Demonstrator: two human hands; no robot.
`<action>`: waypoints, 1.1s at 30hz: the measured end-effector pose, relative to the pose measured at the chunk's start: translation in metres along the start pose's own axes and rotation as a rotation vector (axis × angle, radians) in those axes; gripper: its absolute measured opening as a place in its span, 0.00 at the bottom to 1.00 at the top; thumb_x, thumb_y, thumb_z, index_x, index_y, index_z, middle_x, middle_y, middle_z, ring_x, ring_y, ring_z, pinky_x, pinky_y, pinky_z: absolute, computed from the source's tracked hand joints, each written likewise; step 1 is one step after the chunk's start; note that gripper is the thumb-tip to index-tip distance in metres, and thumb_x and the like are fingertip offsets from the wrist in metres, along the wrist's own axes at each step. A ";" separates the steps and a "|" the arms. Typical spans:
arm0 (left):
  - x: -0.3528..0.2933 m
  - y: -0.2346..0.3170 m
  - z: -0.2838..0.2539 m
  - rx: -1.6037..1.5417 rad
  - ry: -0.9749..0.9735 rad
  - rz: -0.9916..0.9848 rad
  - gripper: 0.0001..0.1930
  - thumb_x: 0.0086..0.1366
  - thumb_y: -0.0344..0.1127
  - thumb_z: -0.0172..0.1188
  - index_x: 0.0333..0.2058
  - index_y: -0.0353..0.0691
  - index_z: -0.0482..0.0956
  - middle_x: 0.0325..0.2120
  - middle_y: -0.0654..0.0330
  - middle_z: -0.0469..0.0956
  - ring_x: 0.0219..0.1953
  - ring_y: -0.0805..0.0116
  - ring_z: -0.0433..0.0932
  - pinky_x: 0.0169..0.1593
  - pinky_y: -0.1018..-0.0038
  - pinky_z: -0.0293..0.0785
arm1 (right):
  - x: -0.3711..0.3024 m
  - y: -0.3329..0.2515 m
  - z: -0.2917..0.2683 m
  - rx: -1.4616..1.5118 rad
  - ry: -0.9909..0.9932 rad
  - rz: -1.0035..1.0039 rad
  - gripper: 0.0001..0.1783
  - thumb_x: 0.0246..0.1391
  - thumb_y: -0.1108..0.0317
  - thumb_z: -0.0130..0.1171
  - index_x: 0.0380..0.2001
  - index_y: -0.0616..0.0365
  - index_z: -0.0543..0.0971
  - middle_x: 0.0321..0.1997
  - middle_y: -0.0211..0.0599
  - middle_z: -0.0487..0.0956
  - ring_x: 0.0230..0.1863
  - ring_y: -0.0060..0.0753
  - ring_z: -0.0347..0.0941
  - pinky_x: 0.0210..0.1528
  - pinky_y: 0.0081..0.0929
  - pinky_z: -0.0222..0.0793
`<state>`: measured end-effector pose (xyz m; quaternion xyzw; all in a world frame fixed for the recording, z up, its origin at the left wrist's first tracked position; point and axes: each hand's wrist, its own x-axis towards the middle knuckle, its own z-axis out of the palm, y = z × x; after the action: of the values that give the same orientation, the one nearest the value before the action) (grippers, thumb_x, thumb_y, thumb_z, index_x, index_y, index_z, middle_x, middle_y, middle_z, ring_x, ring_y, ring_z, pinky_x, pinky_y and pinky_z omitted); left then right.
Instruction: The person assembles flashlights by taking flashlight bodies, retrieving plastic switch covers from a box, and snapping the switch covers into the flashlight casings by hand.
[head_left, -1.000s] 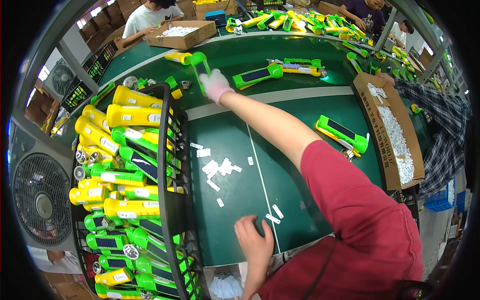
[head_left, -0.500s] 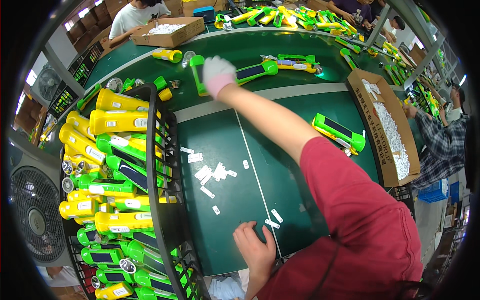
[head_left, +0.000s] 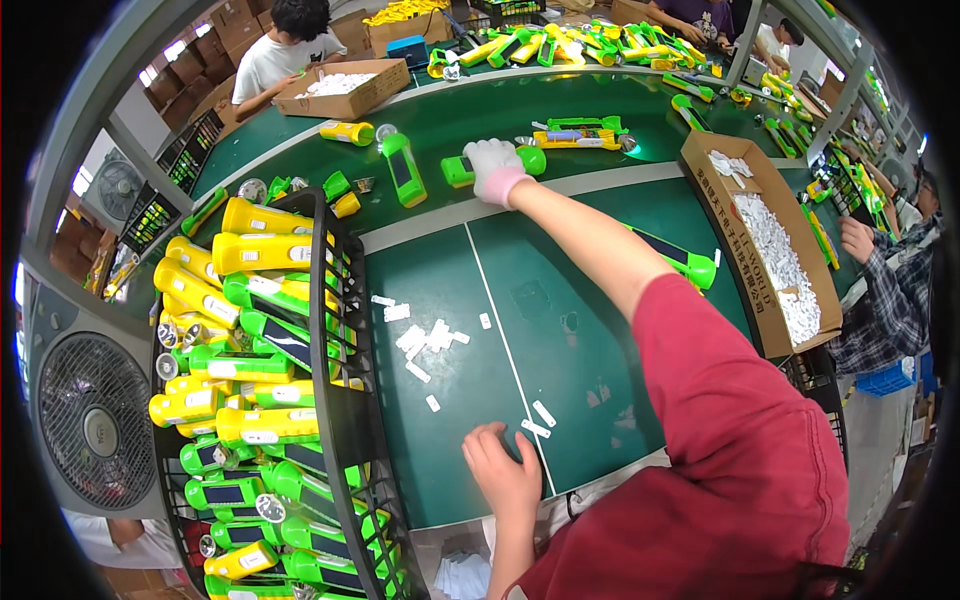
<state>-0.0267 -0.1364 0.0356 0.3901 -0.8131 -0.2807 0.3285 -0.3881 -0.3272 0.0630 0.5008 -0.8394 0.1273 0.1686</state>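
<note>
My right hand (head_left: 495, 172), in a white glove with a pink cuff, reaches far across the table. Its fingers curl over the middle of a green flashlight (head_left: 456, 172) lying on the belt; both ends stick out beside the glove. Left of it lies another green flashlight with a dark panel (head_left: 403, 170), untouched. My left hand (head_left: 503, 472) is bare and rests on the near edge of the green table (head_left: 460, 490), fingers apart, holding nothing. Two small white plates (head_left: 537, 428) lie just beyond it, and a loose group of them (head_left: 430, 338) is farther left.
A black basket (head_left: 322, 300) heaped with yellow and green flashlights stands at left. A cardboard box of white parts (head_left: 765, 240) is at right. Another green flashlight (head_left: 680, 255) lies partly behind my right arm. A co-worker (head_left: 290, 45) sits across the belt; a fan (head_left: 95, 425) stands left.
My right hand has left the left green flashlight and moved right onto the other one. The view has shifted slightly. My left hand stays by the table edge.
</note>
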 end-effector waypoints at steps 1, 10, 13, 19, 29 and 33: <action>-0.001 -0.001 0.000 0.006 0.002 -0.003 0.09 0.51 0.25 0.55 0.32 0.32 0.69 0.31 0.51 0.68 0.36 0.54 0.68 0.41 0.65 0.65 | -0.014 -0.010 -0.016 0.006 0.000 -0.003 0.17 0.37 0.73 0.56 0.36 0.50 0.76 0.35 0.39 0.77 0.42 0.41 0.72 0.46 0.36 0.63; 0.016 0.030 -0.027 -1.528 -0.454 -0.678 0.33 0.67 0.59 0.29 0.54 0.33 0.59 0.52 0.52 0.65 0.53 0.61 0.67 0.56 0.65 0.62 | -0.218 -0.063 -0.183 0.576 -0.046 -0.881 0.19 0.35 0.71 0.59 0.36 0.49 0.71 0.41 0.40 0.71 0.49 0.46 0.67 0.59 0.47 0.55; 0.014 0.045 -0.016 -2.280 -0.596 -0.575 0.26 0.69 0.52 0.30 0.58 0.41 0.57 0.55 0.57 0.62 0.57 0.62 0.63 0.59 0.64 0.59 | -0.274 -0.071 -0.209 0.464 -0.012 -0.940 0.19 0.41 0.70 0.53 0.40 0.44 0.69 0.49 0.40 0.69 0.51 0.46 0.66 0.59 0.50 0.55; -0.019 0.049 0.000 -1.669 -0.402 -0.771 0.23 0.69 0.50 0.35 0.51 0.38 0.64 0.39 0.53 0.74 0.37 0.64 0.75 0.43 0.68 0.73 | -0.348 -0.064 -0.231 0.578 0.077 -0.161 0.20 0.46 0.70 0.53 0.46 0.49 0.71 0.39 0.43 0.72 0.37 0.46 0.71 0.38 0.34 0.69; -0.051 0.081 0.014 -1.508 -0.301 -0.571 0.20 0.69 0.48 0.38 0.50 0.40 0.64 0.41 0.59 0.72 0.42 0.69 0.73 0.45 0.70 0.71 | -0.392 -0.072 -0.227 0.802 -0.217 0.176 0.36 0.47 0.56 0.55 0.60 0.51 0.58 0.42 0.52 0.72 0.40 0.55 0.70 0.45 0.42 0.65; -0.054 0.077 0.012 -1.559 -0.321 -0.619 0.21 0.69 0.49 0.37 0.51 0.40 0.64 0.40 0.60 0.71 0.41 0.70 0.72 0.45 0.71 0.70 | -0.397 -0.076 -0.230 0.717 -0.209 0.172 0.36 0.46 0.56 0.55 0.59 0.52 0.60 0.39 0.49 0.72 0.36 0.53 0.70 0.42 0.40 0.66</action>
<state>-0.0445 -0.0485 0.0655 0.2128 -0.2809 -0.8889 0.2926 -0.1093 0.0422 0.1126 0.4659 -0.7932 0.3749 -0.1149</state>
